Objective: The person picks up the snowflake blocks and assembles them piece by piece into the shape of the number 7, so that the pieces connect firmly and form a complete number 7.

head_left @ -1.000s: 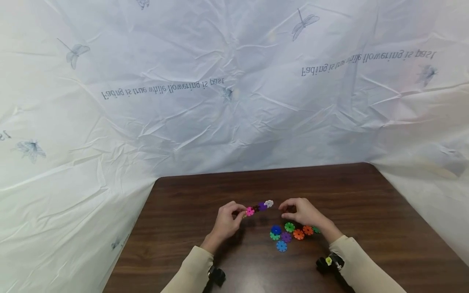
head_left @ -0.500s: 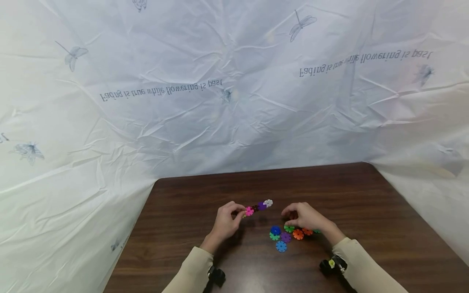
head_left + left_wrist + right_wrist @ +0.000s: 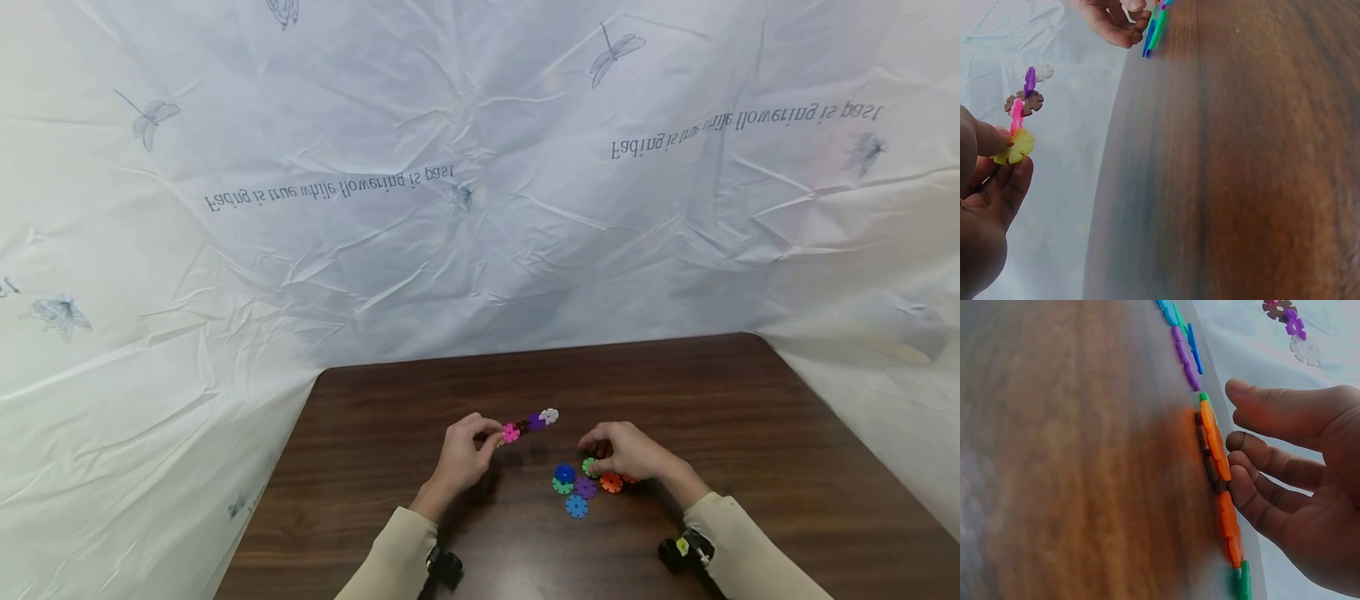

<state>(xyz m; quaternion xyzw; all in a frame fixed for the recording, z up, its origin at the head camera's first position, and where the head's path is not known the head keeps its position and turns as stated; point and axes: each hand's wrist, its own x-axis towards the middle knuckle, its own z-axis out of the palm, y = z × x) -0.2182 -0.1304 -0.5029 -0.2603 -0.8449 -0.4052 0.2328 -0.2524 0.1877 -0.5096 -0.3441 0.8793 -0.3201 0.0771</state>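
Observation:
Between thumb and fingers, my left hand (image 3: 461,454) pinches the yellow disc (image 3: 1017,147) at one end of a chain of notched discs. From it run a pink disc (image 3: 511,432), a brown disc (image 3: 1024,103), a purple disc (image 3: 536,422) and a white disc (image 3: 549,416), joined edge to edge and raised off the table. My right hand (image 3: 630,450) is low over the loose discs, fingers loosely bent and apart, beside a green disc (image 3: 589,467) and an orange disc (image 3: 1215,440). No disc shows in its grip in the right wrist view.
On the brown table (image 3: 390,400) lie further loose discs: a dark blue disc (image 3: 565,473), a purple one (image 3: 586,488), a light blue one (image 3: 577,507) and several others, some partly under my right hand. A white printed sheet (image 3: 480,250) hangs behind the table.
My right hand has moved down and slightly right, from beside the chain's white end to the loose discs. The left hand and its chain have hardly moved.

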